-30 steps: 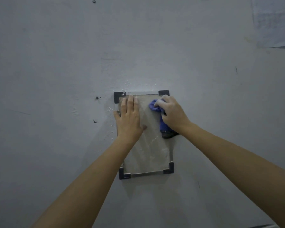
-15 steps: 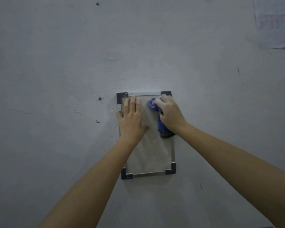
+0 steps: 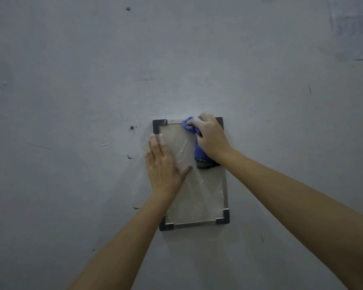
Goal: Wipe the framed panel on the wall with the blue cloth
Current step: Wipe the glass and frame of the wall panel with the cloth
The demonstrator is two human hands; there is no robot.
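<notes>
panel (image 3: 199,197) mounted on wall (image 3: 71,101), smears across its face. left grip (image 3: 161,166) flat on the panel's left edge, fingers straight, holding nothing. cloth (image 3: 189,126) bunched at the top edge, clutched in right grip (image 3: 210,137). risk: the small wad may miss the smeared lower half, leaving streaks.

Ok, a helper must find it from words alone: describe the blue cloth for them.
On the grey wall hangs a framed panel with dark corner pieces. Near its top right corner the right hand grips the blue cloth, bunched against the panel. It is the only bright blue thing in view.
</notes>
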